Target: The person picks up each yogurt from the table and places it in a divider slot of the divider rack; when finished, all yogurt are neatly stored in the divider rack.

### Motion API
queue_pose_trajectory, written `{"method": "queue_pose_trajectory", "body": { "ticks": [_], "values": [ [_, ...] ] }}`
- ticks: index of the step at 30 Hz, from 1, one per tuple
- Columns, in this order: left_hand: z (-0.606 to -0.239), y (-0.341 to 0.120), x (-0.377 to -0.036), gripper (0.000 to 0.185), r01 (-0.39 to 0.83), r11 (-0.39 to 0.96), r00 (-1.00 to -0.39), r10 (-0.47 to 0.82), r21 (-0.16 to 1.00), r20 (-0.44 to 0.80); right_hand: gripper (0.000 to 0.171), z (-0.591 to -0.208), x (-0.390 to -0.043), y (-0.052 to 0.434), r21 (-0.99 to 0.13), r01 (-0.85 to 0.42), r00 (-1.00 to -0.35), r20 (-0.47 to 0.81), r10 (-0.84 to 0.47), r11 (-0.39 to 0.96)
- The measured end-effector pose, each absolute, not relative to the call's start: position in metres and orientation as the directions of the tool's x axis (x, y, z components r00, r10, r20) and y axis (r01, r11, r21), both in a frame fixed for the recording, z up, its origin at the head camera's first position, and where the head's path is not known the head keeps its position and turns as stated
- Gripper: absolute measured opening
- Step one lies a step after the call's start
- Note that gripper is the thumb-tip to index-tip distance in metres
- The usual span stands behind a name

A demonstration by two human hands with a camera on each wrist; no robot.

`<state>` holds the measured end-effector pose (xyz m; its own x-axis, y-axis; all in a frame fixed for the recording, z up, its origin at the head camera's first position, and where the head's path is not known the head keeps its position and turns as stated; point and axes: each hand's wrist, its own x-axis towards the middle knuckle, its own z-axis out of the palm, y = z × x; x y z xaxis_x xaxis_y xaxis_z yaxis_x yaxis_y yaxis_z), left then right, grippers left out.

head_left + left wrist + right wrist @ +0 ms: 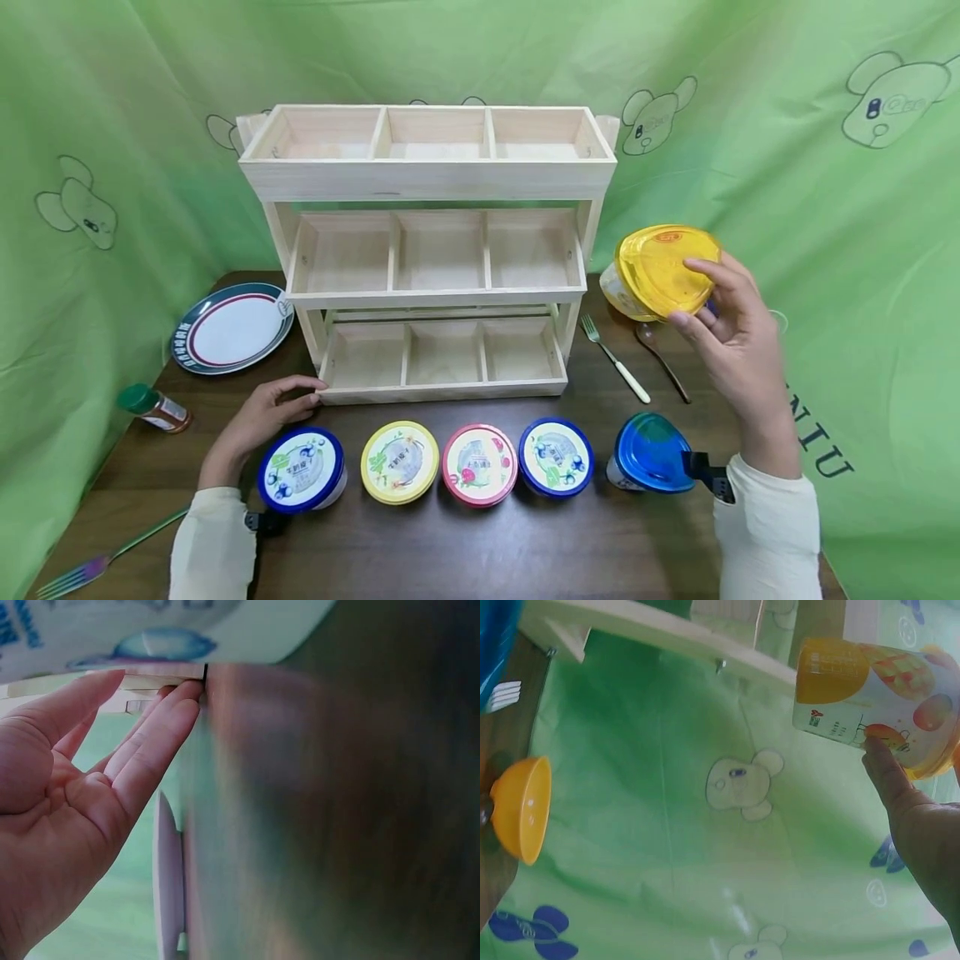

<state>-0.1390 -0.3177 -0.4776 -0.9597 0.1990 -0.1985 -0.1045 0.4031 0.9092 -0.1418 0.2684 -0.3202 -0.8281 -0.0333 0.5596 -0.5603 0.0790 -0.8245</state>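
Right hand (738, 346) grips yellow-lidded plastic tub (663, 273), fingers curled, at 3 o'clock of pale wooden three-tier rack (427, 181). Left hand (258, 421), fingers near-straight, touches rack at 7. Looks early tbh: five blue/yellow/pink-lidded tubs (480, 465) around 6, none racked.

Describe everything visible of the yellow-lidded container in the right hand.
The yellow-lidded container looks plastic. Its glossy, rounded-triangular lid is on; its pale side shows fruit pictures, small print and an orange patch. Lid up and slightly tilted, it is above the table, right of the wooden rack, gripped by the right hand: fingertip on lid, thumb against the side.
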Motion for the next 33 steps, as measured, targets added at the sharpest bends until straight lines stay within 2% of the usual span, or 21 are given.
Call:
{"method": "queue_pose_trajectory", "body": {
  "ticks": [7,13,25,33],
  "values": [
    [-0.477,-0.317,-0.141,0.034,-0.105,0.41,-0.958,0.202,0.906,-0.202,0.052,-0.32,-0.161,0.255,-0.818,-0.574,-0.818,0.573,-0.053,0.013],
    [-0.477,-0.317,-0.14,0.034,-0.107,0.419,-0.958,0.198,0.902,-0.205,0.051,-0.32,-0.169,0.249,-0.839,-0.544,-0.837,0.544,-0.066,-0.012],
    [-0.477,-0.316,-0.139,0.035,-0.104,0.42,-0.96,0.194,0.902,-0.202,0.05,-0.322,-0.183,0.233,-0.854,-0.52,-0.845,0.516,-0.137,-0.012],
    [-0.476,-0.317,-0.141,0.035,-0.108,0.434,-0.959,0.193,0.894,-0.21,0.053,-0.319,-0.187,0.216,-0.837,-0.547,-0.821,0.539,-0.189,-0.015]
  ]
}}
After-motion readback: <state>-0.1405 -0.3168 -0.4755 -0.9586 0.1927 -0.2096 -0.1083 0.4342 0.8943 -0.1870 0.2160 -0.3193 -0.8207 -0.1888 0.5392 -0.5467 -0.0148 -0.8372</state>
